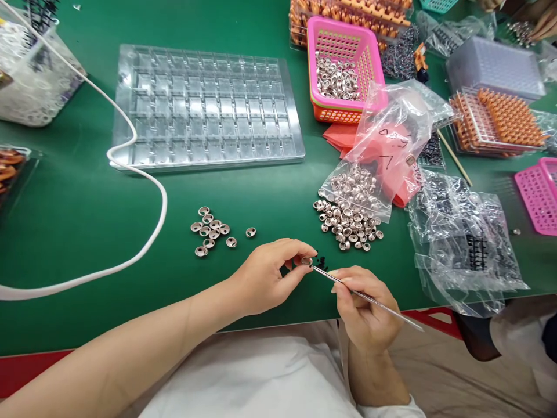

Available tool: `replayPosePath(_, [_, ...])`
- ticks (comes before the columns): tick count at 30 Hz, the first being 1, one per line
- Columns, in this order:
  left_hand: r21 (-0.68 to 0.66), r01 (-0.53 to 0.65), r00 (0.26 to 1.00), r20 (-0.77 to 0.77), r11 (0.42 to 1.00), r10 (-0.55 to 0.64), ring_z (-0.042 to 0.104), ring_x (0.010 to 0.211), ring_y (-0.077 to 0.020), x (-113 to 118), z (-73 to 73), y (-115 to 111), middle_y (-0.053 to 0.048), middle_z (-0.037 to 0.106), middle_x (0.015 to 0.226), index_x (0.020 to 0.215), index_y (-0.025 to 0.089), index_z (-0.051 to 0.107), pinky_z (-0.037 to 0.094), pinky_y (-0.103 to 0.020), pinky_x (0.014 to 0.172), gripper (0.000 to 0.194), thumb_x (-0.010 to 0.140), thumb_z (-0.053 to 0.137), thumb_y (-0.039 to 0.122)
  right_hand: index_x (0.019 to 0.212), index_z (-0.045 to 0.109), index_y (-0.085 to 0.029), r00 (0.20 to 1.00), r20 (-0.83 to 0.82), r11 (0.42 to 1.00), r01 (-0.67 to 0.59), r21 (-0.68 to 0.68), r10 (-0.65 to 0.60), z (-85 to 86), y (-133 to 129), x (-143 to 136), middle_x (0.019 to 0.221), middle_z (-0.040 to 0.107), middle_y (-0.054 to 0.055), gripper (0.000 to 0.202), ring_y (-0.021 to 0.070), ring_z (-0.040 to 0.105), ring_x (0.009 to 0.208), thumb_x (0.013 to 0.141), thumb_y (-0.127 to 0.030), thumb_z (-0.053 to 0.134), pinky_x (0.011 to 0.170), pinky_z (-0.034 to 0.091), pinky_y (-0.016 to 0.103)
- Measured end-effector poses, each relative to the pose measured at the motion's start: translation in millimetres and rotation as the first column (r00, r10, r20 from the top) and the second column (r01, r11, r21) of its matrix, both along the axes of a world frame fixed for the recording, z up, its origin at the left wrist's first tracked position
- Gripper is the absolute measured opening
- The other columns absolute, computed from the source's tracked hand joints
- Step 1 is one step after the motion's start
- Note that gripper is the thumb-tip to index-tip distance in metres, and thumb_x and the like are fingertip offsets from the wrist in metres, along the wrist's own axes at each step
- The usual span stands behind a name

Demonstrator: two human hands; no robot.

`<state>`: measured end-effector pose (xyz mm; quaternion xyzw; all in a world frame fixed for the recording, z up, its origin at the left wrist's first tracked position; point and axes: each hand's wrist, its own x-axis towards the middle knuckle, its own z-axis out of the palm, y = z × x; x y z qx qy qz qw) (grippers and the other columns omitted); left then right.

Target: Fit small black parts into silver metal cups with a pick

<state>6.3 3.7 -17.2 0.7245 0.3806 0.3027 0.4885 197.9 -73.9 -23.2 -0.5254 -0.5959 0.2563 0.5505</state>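
Between the thumb and fingers of my left hand (270,276) is a small silver metal cup (307,261) with a hole in it. My right hand (369,307) grips slim metal tweezers (374,300), whose tip touches or nearly touches that cup. Tiny black pieces (322,262) lie on the green table just beyond the tip. To the left, a small group of similar silver cups (209,229) is spread out, a couple of them apart from the rest. A larger heap of silver cups (350,223) spills from a clear plastic bag (383,157) ahead of my right hand.
A clear compartment tray (209,107) lies ahead, with a white cable (150,232) curving left of it. Behind the heap stands a pink basket (346,35) of metal cups. Plastic bags (465,244) and orange parts (513,122) fill the right; another person's hand (546,23) shows far right.
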Motion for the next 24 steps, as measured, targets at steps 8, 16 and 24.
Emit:
replayPosePath(8, [0.004, -0.020, 1.000, -0.015, 1.000, 0.020, 0.063, 0.067, -0.0109, 1.0, -5.0, 1.5, -0.002, 0.073, 0.082, 0.101, 0.016, 0.073, 0.052, -0.021, 0.064, 0.013, 0.088, 0.071, 0.015, 0.105, 0.064, -0.024, 1.000, -0.017, 1.000, 0.009, -0.006, -0.009, -0.9, -1.1, 0.8, 0.091, 0.074, 0.003, 0.032, 0.0183, 0.073, 0.081, 0.083, -0.001, 0.067, 0.057, 0.063, 0.030])
replayPosePath(16, [-0.230, -0.109, 0.989, -0.126, 0.967, 0.082, 0.056, 0.056, -0.0090, 3.9, 0.9, 1.6, 0.007, 0.066, 0.068, 0.080, 0.020, 0.060, 0.046, -0.019, 0.055, 0.025, 0.076, 0.083, 0.027, 0.104, 0.064, -0.023, 0.999, 0.037, 1.000, 0.007, -0.012, -0.007, -0.9, -1.3, -7.3, 0.090, 0.075, 0.004, 0.030, 0.0189, 0.073, 0.081, 0.083, -0.002, 0.067, 0.061, 0.064, 0.031])
replayPosePath(24, [-0.134, -0.124, 0.981, -0.167, 0.983, 0.101, 0.053, 0.054, -0.0090, 4.0, 1.6, -0.4, 0.007, 0.062, 0.065, 0.077, 0.020, 0.055, 0.043, -0.020, 0.052, 0.031, 0.075, 0.084, 0.032, 0.106, 0.063, -0.023, 0.994, 0.107, 0.999, -0.038, 0.004, 0.037, -0.7, -0.4, -7.2, 0.094, 0.076, 0.006, 0.031, 0.0189, 0.074, 0.077, 0.083, -0.003, 0.068, 0.061, 0.063, 0.033])
